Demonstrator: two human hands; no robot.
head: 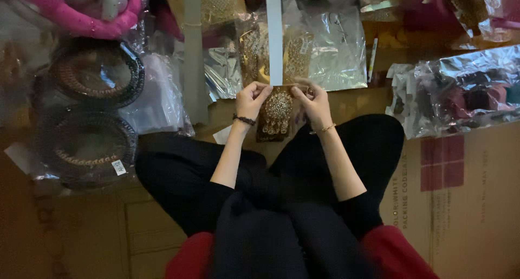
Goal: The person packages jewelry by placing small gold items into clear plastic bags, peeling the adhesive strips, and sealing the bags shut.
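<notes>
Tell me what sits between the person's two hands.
In the head view, a dark card bearing a gold, stone-set jewellery piece sits between the left hand and right hand; both pinch its top corners.

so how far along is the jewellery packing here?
Done, it seems: clear bags with gold pieces lie ahead on the cardboard floor. In hand: left hand and right hand pinch the top of a dark card with a gold ornament. Left: can't tell; bagged bangle rings sit to the left.
</notes>
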